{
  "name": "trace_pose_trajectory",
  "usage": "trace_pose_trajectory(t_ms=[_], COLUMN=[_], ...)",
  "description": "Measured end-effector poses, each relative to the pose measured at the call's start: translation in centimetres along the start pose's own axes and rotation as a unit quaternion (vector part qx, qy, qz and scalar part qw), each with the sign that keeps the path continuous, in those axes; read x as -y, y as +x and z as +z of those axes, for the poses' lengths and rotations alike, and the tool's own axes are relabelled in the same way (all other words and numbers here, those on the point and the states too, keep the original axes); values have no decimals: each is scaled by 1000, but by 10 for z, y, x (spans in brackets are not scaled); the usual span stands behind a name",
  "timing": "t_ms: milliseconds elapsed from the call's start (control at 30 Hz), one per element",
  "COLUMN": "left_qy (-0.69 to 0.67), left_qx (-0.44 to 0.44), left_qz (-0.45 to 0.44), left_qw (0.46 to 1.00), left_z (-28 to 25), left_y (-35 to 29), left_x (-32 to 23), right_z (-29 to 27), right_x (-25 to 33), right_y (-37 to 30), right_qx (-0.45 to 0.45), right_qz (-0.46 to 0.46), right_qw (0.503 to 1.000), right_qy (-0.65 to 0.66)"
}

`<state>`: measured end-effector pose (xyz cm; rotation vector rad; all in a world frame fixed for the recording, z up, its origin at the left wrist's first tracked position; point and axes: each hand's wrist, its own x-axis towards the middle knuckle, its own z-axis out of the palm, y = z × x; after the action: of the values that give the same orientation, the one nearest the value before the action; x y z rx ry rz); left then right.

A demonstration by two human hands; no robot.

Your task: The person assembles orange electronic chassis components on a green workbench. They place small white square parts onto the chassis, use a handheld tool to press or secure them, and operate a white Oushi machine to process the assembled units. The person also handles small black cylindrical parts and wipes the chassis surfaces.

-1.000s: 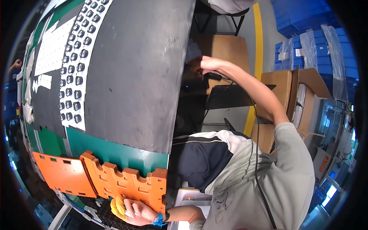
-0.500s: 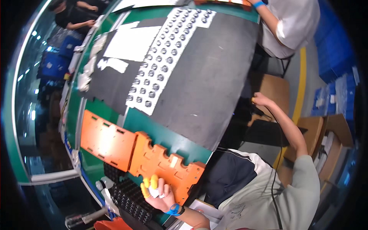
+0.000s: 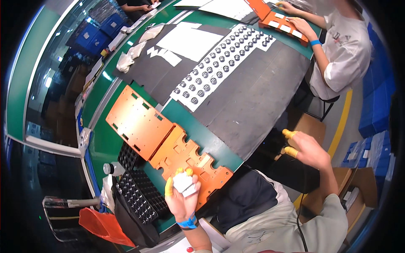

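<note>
My left hand, with yellow finger covers and a blue wristband, is palm up over the near end of an orange plastic panel. Its fingers are curled round a small stack of white pieces, whose exact kind I cannot tell. The panel has two joined parts: a flat slotted plate and a notched plate with cut-outs along its edge. My right hand is off the table's right edge, its covered thumb and fingers apart, with nothing visible between them.
Beyond the panel, a dark mat carries a white sheet with rows of round black parts. Black pocketed trays and a bottle stand left of my left hand. A co-worker handles another orange part at the far right.
The view has shifted. My right hand, closed before, has opened its fingers. My left hand has turned so that the white pieces show more fully.
</note>
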<state>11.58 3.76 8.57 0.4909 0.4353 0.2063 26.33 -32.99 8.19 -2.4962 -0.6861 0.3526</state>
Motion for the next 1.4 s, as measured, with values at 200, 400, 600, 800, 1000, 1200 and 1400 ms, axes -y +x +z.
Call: trace_pose_trajectory(t_ms=[200, 400, 600, 800, 1000, 1200, 1400], left_qy=[41, -25, -93, -62, -30, -105, -68], left_qx=[12, 59, 30, -104, -8, 0, -38], left_qz=[20, 44, 177, 260, 313, 283, 282], left_qw=[999, 997, 979, 958, 949, 953, 956], left_z=[14, -10, -28, -23, -27, -43, -35], left_y=[18, -25, -45, -43, -30, -29, -27], left_x=[6, 23, 27, 41, 47, 48, 48], right_z=[15, 58, 90, 140, 203, 206, 216], right_x=[89, 153, 241, 327, 391, 427, 433], right_y=[18, 50, 103, 111, 171, 183, 187], right_qx=[-144, -90, -58, 38, -37, -113, -112], right_qz=[-261, -407, -457, -541, -485, -495, -461], right_qw=[954, 898, 862, 834, 862, 861, 880], right_qy=[27, 140, 212, 103, 141, 19, 4])
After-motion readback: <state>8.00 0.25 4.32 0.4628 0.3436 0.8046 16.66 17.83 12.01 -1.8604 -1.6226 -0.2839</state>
